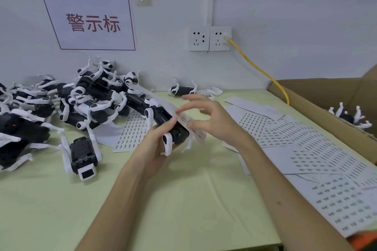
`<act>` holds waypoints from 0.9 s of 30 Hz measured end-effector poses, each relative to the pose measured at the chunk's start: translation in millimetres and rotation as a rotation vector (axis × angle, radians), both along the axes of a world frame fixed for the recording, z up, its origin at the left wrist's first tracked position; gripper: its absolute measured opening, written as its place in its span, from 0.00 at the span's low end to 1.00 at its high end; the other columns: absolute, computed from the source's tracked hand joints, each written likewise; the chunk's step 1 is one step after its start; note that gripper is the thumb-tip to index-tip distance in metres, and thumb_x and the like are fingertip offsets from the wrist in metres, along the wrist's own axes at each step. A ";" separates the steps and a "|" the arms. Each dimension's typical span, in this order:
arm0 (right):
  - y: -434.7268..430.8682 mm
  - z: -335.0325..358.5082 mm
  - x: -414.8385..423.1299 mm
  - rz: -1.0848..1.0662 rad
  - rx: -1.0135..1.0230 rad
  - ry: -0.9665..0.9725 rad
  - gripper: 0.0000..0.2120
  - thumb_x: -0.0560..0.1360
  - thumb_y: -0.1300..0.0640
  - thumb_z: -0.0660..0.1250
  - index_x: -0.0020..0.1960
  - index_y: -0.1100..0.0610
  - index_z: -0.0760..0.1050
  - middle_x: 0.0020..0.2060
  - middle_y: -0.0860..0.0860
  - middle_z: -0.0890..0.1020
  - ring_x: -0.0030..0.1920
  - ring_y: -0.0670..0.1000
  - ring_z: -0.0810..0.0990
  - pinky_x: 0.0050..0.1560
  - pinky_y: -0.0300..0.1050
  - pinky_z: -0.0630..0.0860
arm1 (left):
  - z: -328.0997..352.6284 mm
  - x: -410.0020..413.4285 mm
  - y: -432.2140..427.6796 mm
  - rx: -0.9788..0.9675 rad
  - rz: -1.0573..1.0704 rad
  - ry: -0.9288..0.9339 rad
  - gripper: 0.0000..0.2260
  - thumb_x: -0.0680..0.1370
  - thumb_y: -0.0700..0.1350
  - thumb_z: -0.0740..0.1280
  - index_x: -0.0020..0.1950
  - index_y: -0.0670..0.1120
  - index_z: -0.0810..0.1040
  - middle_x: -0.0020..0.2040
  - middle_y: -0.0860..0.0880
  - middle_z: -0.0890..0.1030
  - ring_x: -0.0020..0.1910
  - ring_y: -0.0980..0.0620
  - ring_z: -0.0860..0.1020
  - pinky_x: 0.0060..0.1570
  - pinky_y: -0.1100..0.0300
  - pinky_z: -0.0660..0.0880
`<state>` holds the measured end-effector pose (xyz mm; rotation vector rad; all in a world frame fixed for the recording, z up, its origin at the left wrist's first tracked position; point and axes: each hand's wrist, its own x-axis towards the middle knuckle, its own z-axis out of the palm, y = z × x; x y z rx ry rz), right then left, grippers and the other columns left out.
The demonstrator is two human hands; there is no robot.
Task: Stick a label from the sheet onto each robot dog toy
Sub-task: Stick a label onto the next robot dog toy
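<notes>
Here we hold one robot dog toy above the pale green table, our left hand curled around its black body from below and from the left, thumb lying along its top. A label sheet stands on edge against the toy's right side, blurred, and our right hand meets it from the right: thumb and forefinger pinch at the sheet's face while the other fingers fan out loosely above. We cannot tell whether a single label is already between those fingertips. To the left a pile of toys lies heaped near the wall, and one more toy lies apart from it, just left of our left forearm. Further label sheets overlap along the right side of the table, beside a cardboard box that has a toy in it. On the wall hang a sign and two sockets, one with a yellow cable plugged in.
</notes>
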<state>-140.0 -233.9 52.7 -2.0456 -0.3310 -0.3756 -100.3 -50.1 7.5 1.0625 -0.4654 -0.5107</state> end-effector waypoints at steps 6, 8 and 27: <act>9.6 -6.8 3.1 0.002 0.036 -0.026 0.05 0.76 0.57 0.74 0.51 0.50 0.86 0.53 0.41 0.84 0.58 0.43 0.82 0.59 0.58 0.79 | 1.3 -2.1 -4.1 -0.031 0.195 0.021 0.16 0.67 0.51 0.74 0.36 0.38 0.75 0.23 0.44 0.70 0.49 0.36 0.72 0.67 0.44 0.68; 9.7 -7.1 3.1 0.004 0.029 -0.016 0.06 0.76 0.54 0.75 0.52 0.48 0.85 0.52 0.40 0.84 0.56 0.43 0.83 0.57 0.55 0.81 | 1.6 -2.9 -3.1 -0.045 0.197 0.004 0.16 0.66 0.48 0.73 0.37 0.39 0.70 0.26 0.46 0.75 0.51 0.31 0.74 0.70 0.41 0.70; 3.2 -3.9 -3.8 -0.009 0.031 -0.037 0.06 0.73 0.59 0.78 0.39 0.52 0.82 0.44 0.48 0.86 0.42 0.51 0.84 0.33 0.34 0.74 | 2.0 -3.4 -7.3 0.132 0.313 -0.084 0.21 0.65 0.47 0.78 0.54 0.41 0.80 0.47 0.42 0.85 0.50 0.43 0.85 0.48 0.51 0.83</act>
